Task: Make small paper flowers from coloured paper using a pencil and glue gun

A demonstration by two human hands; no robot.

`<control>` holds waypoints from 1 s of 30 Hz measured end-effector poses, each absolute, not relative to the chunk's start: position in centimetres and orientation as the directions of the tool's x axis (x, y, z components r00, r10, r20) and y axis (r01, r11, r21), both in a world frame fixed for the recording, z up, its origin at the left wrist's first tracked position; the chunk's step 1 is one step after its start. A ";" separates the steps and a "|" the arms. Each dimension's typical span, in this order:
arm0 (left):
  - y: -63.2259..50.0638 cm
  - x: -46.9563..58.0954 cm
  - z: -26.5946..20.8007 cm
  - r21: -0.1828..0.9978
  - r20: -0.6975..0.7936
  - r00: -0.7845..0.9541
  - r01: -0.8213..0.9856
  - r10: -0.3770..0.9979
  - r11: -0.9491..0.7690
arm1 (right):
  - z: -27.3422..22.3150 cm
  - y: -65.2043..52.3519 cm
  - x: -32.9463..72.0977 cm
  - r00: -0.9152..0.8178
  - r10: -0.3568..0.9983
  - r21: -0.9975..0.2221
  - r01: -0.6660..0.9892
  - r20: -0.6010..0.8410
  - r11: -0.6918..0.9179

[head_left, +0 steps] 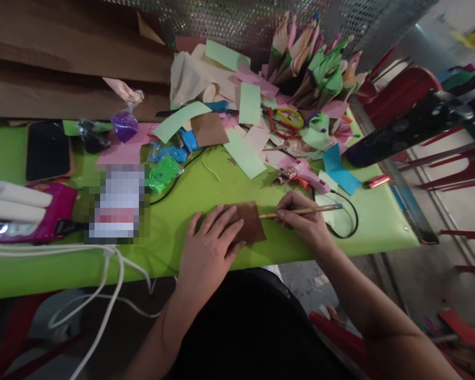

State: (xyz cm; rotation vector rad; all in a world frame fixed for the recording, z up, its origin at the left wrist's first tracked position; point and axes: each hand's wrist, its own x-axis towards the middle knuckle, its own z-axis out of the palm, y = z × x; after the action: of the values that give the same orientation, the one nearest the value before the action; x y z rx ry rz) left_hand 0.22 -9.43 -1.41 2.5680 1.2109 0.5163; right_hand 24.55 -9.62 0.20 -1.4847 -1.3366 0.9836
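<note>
My left hand [210, 245] lies flat on a square of brown paper [254, 217] near the table's front edge, fingers spread and covering its left part. In my right hand [304, 220] a yellowish pencil [320, 209] is pinched between thumb and fingers, its point at the paper's right edge. Whether the tip touches the paper I cannot tell. Just beyond the right hand rests a pink glue gun [309, 173], with its black cord [357, 214] curling round to the right.
The green table [206, 190] bears loose paper strips [245, 153], pliers [285, 124], paper-wrapped bundles [320, 74] and a blue folded paper [342, 171]. On the left are a dark phone [48, 149], a blurred-out device [121, 203], a magenta box [59, 208] and white cables [114, 253].
</note>
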 end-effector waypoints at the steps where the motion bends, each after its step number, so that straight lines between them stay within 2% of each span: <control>1: -9.4 0.2 -1.4 0.371 0.207 0.590 0.690 0.780 -0.621 | 0.2 -9.7 24.6 0.103 0.995 -0.953 0.301 -0.010 -0.041; 22: -9.4 0.3 -1.2 0.381 0.190 0.594 0.689 0.781 -0.617 | 1.1 -12.1 25.0 -0.010 0.993 -0.938 0.329 -0.121 -0.111; 27: -9.4 0.2 -1.4 0.376 0.201 0.595 0.686 0.778 -0.622 | 0.1 -11.1 24.9 0.108 0.991 -0.979 0.178 -0.079 -0.098; 30: -9.5 0.2 -1.6 0.372 0.210 0.591 0.688 0.779 -0.623 | -0.4 -9.8 24.4 0.190 0.982 -0.980 0.195 -0.013 -0.051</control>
State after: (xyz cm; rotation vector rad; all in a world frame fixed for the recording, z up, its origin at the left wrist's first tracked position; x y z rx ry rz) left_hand 0.18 -9.46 -1.58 2.5706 1.2097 0.5202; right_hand 24.42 -9.80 -0.37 -1.4622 -1.1926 0.9888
